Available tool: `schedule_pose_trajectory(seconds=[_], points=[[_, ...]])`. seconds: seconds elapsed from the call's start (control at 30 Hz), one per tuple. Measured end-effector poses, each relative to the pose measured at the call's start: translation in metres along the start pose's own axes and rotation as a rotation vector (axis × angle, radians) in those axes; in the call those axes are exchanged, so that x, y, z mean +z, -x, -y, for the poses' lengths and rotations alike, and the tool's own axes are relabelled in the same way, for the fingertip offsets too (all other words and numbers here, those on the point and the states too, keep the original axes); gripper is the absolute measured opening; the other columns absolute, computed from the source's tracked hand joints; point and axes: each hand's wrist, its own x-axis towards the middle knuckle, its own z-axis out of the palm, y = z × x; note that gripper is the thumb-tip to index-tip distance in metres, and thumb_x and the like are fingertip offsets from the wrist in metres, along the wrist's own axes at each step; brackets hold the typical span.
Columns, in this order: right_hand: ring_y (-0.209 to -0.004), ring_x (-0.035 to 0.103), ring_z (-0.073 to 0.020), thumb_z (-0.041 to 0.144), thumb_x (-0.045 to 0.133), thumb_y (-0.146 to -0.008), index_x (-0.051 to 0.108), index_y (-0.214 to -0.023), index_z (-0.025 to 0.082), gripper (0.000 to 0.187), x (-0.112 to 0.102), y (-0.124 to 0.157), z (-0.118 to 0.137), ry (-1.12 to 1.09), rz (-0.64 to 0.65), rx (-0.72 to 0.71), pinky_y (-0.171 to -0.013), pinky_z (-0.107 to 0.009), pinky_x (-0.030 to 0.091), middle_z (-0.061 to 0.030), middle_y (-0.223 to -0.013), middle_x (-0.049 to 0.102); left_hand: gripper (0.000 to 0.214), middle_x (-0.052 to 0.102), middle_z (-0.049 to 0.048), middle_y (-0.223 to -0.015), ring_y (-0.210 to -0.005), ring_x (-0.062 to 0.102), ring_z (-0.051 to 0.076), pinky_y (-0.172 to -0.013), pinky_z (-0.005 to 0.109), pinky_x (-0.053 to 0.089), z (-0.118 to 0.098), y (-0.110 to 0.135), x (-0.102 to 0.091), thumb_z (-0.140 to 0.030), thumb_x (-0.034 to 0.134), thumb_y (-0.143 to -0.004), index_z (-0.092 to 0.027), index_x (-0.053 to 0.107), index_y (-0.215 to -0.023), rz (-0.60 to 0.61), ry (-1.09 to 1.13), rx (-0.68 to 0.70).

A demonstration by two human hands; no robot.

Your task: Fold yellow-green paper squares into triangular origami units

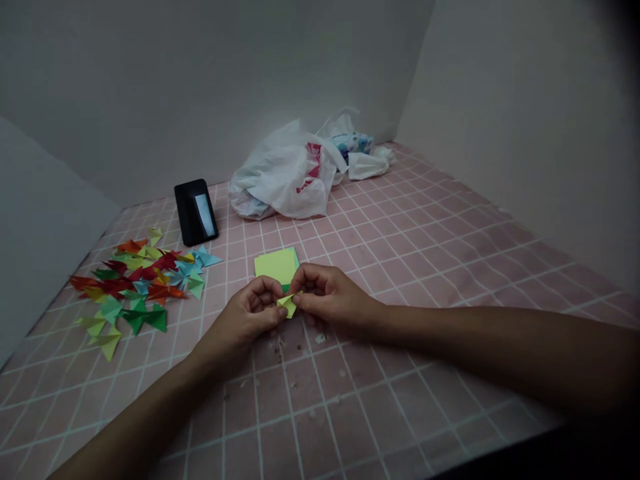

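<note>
Pink tiles (410, 260): left hand (250, 315) and right hand (330, 295) pinch yellow paper (289, 305) between them.

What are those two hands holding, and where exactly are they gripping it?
A small folded yellow-green paper piece, pinched between both hands: the left hand grips its left end, the right hand its right end, just above the pink tiled surface.

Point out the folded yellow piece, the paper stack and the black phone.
folded yellow piece (288, 305), head view, its exposed middle
paper stack (275, 265), head view, top sheet's middle
black phone (196, 212), head view, dark front face
</note>
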Motion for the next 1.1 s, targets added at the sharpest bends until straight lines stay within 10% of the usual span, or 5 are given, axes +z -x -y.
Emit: schedule_pose_trajectory(seconds=[1.1], points=[[-0.037,0.04,-0.0058,0.015,0.058,-0.077,0.059,-0.085,0.02,0.009,-0.0007,-0.0027,-0.0069,-0.125,-0.001,-0.064,-0.034,-0.015,0.033,0.0095,-0.048,0.049,0.021,0.061,-0.0047,-0.053,-0.045,0.052,0.007,-0.045,0.017,0.039,-0.0007,0.0017,0.0045,-0.03,0.074,-0.075,-0.017,0.059,-0.081,-0.084,0.022,-0.008]])
